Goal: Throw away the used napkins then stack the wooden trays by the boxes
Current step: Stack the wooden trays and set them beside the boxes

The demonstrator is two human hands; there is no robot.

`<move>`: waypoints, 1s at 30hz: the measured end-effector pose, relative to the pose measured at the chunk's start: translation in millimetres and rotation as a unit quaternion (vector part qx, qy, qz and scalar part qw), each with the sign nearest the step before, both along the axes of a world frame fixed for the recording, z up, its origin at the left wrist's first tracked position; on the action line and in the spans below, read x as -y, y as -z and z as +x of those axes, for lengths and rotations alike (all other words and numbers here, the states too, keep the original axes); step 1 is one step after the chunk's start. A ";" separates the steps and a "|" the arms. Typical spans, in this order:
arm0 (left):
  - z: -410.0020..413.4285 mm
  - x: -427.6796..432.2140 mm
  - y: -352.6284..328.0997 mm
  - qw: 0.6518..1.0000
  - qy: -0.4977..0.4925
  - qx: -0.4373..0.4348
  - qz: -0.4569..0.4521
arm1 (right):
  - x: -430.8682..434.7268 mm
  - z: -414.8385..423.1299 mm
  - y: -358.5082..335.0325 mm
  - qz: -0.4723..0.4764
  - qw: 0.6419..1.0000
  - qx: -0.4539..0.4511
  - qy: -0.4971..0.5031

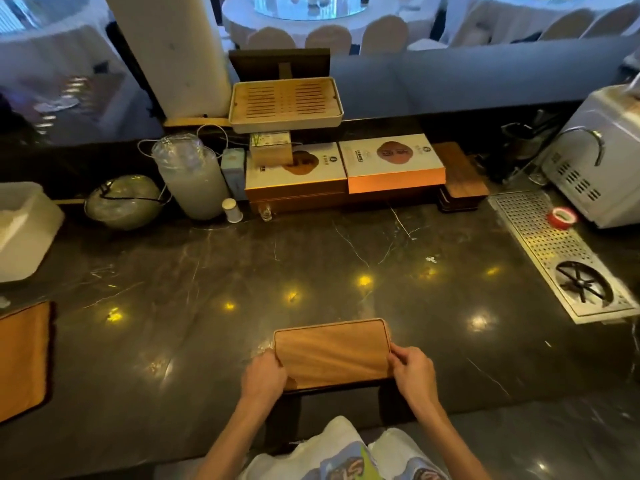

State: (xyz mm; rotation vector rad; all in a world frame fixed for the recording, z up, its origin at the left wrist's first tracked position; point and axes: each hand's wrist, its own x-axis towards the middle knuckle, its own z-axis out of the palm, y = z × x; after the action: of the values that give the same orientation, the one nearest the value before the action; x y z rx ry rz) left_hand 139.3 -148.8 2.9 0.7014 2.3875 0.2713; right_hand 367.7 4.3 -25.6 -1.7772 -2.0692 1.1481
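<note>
Head view: wooden tray (332,353) at the counter's near edge. My left hand (265,374) grips its left end and my right hand (414,370) its right end, fingers curled over the rims. Dark glossy marble counter (311,265) with light reflections. Boxes (391,164) along the back, tray stack (462,174) just right of them. Metal drain grate (554,251) far right. White-clothed round table (242,15) beyond.

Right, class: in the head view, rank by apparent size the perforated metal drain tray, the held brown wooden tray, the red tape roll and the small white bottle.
1. perforated metal drain tray.
2. brown wooden tray, though nearest the camera.
3. red tape roll and small white bottle: too alike to rank.
</note>
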 end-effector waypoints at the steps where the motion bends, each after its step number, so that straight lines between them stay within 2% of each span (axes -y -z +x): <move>1: 0.2 -0.5 -0.4 1.000 0.002 0.000 -0.006 | 1.8 -0.3 -0.3 0.015 1.000 0.018 -0.008; 8: 9.9 -5.2 -3.2 1.000 -0.006 0.018 -0.011 | -0.1 -2.1 -0.9 0.045 0.996 0.070 -0.030; 23: 8.5 -6.1 4.0 0.998 -0.042 0.047 0.003 | -2.9 1.8 3.7 -0.009 1.000 -0.002 0.005; 27: 10.8 -8.6 5.0 0.988 -0.125 0.061 0.066 | -1.5 0.4 4.8 -0.061 0.993 -0.100 0.031; 30: 14.2 -12.4 5.2 0.966 -0.188 0.129 0.121 | -2.4 -4.5 1.9 -0.131 0.976 -0.172 0.038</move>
State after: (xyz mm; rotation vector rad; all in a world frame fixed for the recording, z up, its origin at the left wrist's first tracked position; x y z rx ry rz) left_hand 153.5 -136.4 -2.4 0.2874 2.2385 0.7761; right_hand 363.2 6.7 -27.5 -1.5999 -1.6996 1.6353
